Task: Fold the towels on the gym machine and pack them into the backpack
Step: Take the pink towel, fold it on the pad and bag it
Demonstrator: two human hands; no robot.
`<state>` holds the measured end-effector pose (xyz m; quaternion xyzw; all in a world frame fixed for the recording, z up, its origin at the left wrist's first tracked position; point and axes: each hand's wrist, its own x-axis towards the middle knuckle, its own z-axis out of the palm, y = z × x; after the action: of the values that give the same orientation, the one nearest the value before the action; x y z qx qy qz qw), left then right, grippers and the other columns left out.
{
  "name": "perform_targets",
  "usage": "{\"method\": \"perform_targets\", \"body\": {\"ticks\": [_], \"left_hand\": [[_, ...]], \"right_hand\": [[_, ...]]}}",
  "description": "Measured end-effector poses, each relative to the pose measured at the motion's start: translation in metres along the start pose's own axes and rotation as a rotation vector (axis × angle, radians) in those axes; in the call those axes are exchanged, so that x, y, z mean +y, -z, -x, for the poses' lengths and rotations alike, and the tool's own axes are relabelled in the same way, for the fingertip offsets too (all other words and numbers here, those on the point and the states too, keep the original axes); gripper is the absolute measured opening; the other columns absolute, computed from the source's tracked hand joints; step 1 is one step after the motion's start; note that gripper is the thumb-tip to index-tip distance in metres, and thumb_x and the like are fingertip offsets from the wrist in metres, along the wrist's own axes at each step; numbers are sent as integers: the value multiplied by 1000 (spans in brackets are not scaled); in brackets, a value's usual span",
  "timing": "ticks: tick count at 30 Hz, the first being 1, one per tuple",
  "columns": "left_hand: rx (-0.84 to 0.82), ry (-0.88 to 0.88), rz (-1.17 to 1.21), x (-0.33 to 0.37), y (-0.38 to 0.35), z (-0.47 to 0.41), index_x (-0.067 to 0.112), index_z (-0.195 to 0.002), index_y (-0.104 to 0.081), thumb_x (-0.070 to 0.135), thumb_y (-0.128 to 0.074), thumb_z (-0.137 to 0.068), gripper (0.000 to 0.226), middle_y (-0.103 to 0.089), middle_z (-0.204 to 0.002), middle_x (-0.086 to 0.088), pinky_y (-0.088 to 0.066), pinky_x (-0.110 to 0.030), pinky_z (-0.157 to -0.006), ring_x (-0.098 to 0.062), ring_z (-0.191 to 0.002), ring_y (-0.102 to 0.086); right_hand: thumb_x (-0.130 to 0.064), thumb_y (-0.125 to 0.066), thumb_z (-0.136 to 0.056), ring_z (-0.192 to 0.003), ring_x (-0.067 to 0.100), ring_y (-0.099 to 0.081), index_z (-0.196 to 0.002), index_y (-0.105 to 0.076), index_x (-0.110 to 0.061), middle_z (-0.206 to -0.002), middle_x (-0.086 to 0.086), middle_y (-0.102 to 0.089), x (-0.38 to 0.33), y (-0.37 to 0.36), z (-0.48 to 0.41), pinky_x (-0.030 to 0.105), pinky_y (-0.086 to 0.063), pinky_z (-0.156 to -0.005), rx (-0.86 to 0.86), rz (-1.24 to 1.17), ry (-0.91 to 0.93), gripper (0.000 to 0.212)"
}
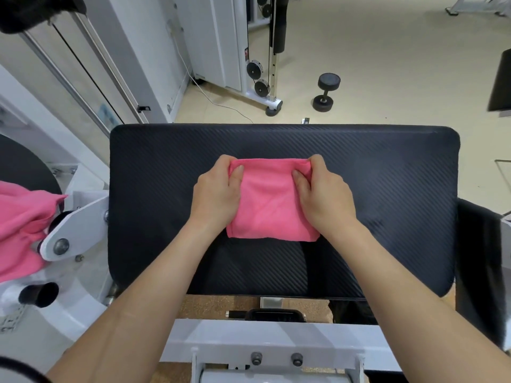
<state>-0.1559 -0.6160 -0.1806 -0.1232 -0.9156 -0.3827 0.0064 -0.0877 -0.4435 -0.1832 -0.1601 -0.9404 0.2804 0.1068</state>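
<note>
A pink towel (269,200), folded into a small rectangle, lies in the middle of the black padded seat (387,172) of the gym machine. My left hand (218,193) grips its far left corner, thumb on top and fingers curled under the edge. My right hand (322,194) grips the far right corner the same way. More pink towel cloth (22,217) hangs bunched over the machine's white frame at the left edge. No backpack shows in this view.
A black dumbbell (326,91) stands on the beige floor beyond the seat. A white cable machine with pulleys (261,78) is at the back. A black pad (478,252) sits at the right, and white frame parts (265,344) lie below the seat.
</note>
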Motion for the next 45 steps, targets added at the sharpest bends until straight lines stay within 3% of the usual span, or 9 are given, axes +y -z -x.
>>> {"method": "perform_targets", "body": {"ticks": [9, 13, 19, 25, 29, 33, 36, 42, 45], "left_hand": [[115, -190, -448, -5, -8, 2, 19, -124, -51, 37, -41, -100, 31, -55, -84, -3, -37, -36, -58, -23, -73, -51], [203, -364, -487, -12, -8, -1, 8, -101, -62, 23, -55, -92, 18, -52, -94, -10, -41, -34, -60, -24, -82, -46], [-175, -155, -329, -12, 14, 19, 20, -93, -57, 21, -56, -85, 8, -52, -91, 7, -42, -29, -73, -14, -87, -52], [-408, -97, -50, -13, 23, 50, 29, -132, -50, 46, -65, -86, 51, -56, -119, 13, -44, -27, -90, -5, -110, -52], [-485, -84, 123, -2, 15, 57, 32, -110, -58, 27, -56, -97, 14, -63, -96, 18, -47, -22, -79, -4, -96, -61], [-408, -10, 476, 2, 27, 62, 35, -107, -58, 15, -53, -98, 22, -63, -97, 20, -46, -12, -81, 9, -92, -58], [-225, 163, 591, -4, 11, 73, 33, -106, -58, 20, -52, -99, 16, -64, -96, 18, -50, -27, -86, -5, -95, -61], [142, 344, 493, -10, -24, 114, 38, -123, -38, 21, -64, -92, 44, -69, -86, 11, -57, -46, -75, -8, -80, -68], [196, 213, 318, -17, -24, 119, 46, -136, -30, 23, -59, -95, 56, -60, -115, 17, -54, -39, -86, -5, -102, -61]], "right_hand": [[-45, -36, -101, -67, 26, -48, -120, -39, -20, -79, -1, -54, -3, 4, -5, 35, -36, -59, 29, 159, -1, 31], [-46, -44, -98, -83, 23, -54, -121, -48, -21, -100, 1, -55, 0, 6, -8, 33, -35, -62, 40, 208, 12, 34], [-28, -60, -92, -87, 20, -49, -99, -50, -15, -93, -2, -52, -5, 18, -19, 35, -41, -70, -113, 86, 227, 18], [-18, -79, -78, -63, 2, -49, -87, -58, -21, -72, -8, -60, -35, 28, -13, 24, -45, -63, -571, -247, 388, 23], [-32, -81, -76, -73, 3, -58, -105, -60, -32, -83, -6, -67, -24, 28, -10, 21, -48, -70, -702, -401, 250, 36], [-18, -79, -79, -88, 11, -65, -107, -64, -17, -94, -4, -69, 13, 36, 9, 30, -54, -78, -857, -627, 32, 32], [-9, -79, -74, -84, 17, -65, -107, -62, -10, -92, 3, -67, 18, 39, 16, 36, -57, -76, -654, -886, -183, 37], [-8, -65, -78, -85, 25, -53, -115, -58, -18, -99, 5, -51, -21, -8, 32, 33, -45, -62, 155, -27, 163, 38], [-12, -61, -81, -88, 30, -52, -116, -60, -12, -108, 12, -53, -24, -36, 67, 37, -47, -59, 168, 137, 351, 35]]}}
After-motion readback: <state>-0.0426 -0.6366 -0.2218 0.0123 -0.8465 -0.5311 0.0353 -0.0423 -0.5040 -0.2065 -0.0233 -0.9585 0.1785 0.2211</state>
